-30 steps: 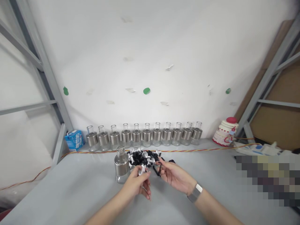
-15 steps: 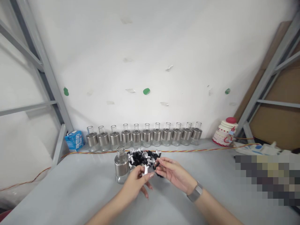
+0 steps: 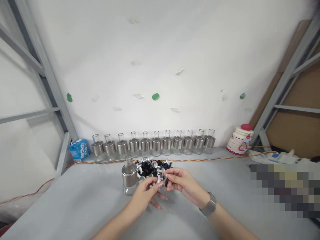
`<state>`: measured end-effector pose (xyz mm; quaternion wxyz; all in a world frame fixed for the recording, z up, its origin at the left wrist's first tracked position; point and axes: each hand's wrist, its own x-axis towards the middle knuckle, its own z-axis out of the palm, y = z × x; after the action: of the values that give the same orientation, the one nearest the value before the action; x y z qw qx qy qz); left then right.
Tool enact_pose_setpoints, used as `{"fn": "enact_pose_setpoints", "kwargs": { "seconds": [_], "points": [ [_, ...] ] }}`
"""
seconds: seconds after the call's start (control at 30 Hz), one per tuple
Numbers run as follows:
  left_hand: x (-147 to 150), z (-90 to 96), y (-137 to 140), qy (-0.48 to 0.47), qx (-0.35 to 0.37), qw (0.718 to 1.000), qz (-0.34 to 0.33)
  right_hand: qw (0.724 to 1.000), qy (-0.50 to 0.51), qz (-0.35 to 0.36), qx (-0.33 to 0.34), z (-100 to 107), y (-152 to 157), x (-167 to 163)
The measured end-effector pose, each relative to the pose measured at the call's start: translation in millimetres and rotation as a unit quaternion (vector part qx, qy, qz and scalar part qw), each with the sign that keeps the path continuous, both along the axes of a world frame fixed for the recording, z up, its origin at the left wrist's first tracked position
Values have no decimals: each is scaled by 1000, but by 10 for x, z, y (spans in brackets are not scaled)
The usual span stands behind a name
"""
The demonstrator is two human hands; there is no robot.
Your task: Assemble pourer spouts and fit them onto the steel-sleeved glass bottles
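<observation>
My left hand (image 3: 147, 191) is pinched on a small silver bottle stopper (image 3: 159, 179), with its other fingers loosely spread below. My right hand (image 3: 183, 184) has its thumb and fingertips drawn together right beside the stopper. A small dark piece shows at those fingertips, too small to make out. Behind both hands lies a pile of black, white and silver stopper parts (image 3: 148, 167). One glass bottle with a metal band (image 3: 129, 178) stands upright just left of the pile, close to my left hand.
Several similar banded bottles (image 3: 156, 144) stand in a row along the wall. A blue drink carton (image 3: 79, 150) is at the row's left end, a white and red jar (image 3: 239, 140) at the right. A twisted red-yellow wire (image 3: 195, 161) crosses the grey table (image 3: 75, 200).
My left hand has moved slightly right with the stopper. My right fingertips have come in to meet it, closing the gap between the hands. The bottles have not moved.
</observation>
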<state>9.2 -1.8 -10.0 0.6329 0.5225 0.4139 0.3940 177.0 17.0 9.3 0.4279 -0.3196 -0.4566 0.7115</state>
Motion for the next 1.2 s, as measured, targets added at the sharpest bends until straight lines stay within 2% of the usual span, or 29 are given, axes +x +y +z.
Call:
{"fn": "enact_pose_setpoints", "kwargs": {
  "seconds": [0.1, 0.27, 0.6, 0.67, 0.77, 0.87, 0.97, 1.07, 1.2],
  "points": [
    [3, 28, -15, -5, 3, 1000, -21, 999, -1, -10, 35, 17, -13, -13],
    [25, 49, -48, -16, 21, 998, -50, 995, -22, -71, 73, -11, 8, -28],
    [18, -9, -57, -44, 20, 997, -60, 991, -48, -51, 113, -77, -8, -87],
    [28, -46, -51, -58, 2, 997, -53, 990, -51, -52, 118, -80, -12, -98],
    [34, -64, -56, -97, -70, 992, -28, 989, -55, -58, 124, -92, -15, -115],
    [20, -10, -84, -134, -126, 982, -44, 990, -48, -45, 121, -106, -17, -129],
    [6, 66, -105, -146, -127, 978, -73, 996, -9, -27, 84, -108, -15, -127],
    [1, 100, -97, -153, -123, 979, -52, 998, 24, -31, 45, -87, -16, -109],
    [-20, 119, -65, -146, -164, 975, -48, 997, 35, -32, 59, -35, -31, -88]
  ]
}}
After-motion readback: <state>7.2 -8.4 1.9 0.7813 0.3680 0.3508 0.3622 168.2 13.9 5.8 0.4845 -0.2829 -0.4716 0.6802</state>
